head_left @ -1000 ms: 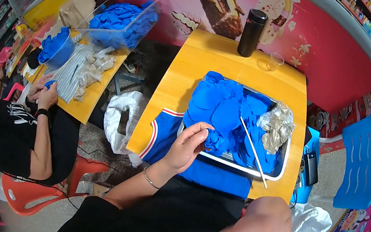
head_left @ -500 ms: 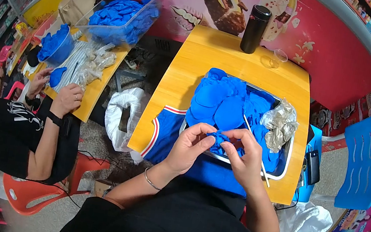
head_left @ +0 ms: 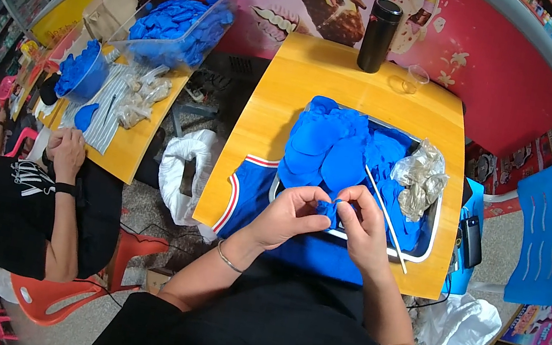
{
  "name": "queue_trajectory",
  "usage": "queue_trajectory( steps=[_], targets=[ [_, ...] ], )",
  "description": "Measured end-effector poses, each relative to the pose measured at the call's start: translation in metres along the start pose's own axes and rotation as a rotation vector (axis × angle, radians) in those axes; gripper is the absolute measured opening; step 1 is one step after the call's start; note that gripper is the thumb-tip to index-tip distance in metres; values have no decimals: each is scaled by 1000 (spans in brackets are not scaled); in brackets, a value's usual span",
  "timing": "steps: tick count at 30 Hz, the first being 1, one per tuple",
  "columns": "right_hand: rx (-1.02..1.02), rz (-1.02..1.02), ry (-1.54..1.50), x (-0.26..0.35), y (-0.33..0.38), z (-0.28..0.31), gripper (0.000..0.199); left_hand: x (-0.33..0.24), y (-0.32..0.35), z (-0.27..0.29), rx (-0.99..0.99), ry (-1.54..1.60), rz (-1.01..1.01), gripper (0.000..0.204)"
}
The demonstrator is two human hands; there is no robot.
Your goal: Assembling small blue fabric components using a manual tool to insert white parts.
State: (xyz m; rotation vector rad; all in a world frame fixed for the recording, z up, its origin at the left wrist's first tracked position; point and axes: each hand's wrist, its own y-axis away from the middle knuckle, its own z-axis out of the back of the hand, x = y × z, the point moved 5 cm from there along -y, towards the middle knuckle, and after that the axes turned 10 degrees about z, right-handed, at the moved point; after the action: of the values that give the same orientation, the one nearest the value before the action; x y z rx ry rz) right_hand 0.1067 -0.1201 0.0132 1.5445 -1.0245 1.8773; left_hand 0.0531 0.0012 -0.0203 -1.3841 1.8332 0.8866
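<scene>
Two hands (head_left: 327, 217) pinching blue piece (head_left: 329, 208), tray edge (head_left: 421, 257)

A single head-worn fisheye view looks steeply down from above the person's chest onto a yellow bench (head_left: 287, 102), facing forward toward a red wall (head_left: 496, 56) at the top. The left hand (head_left: 287, 214) and right hand (head_left: 363, 224) sit close, near the centre, with forearms entering from below. Straight edges bow toward the dark circular rim, where a neighbouring bench (head_left: 129, 142) on the left appears farther off.
</scene>
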Motion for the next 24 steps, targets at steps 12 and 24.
queue_trajectory(
  steps=[12,24],
  targets=[
    [68,130,100,0,0,-4,5,6,5,-2,262,440,108,26],
    [305,146,137,-10,13,-26,7,-13,-5,7,-104,55,-75,11]
  ],
)
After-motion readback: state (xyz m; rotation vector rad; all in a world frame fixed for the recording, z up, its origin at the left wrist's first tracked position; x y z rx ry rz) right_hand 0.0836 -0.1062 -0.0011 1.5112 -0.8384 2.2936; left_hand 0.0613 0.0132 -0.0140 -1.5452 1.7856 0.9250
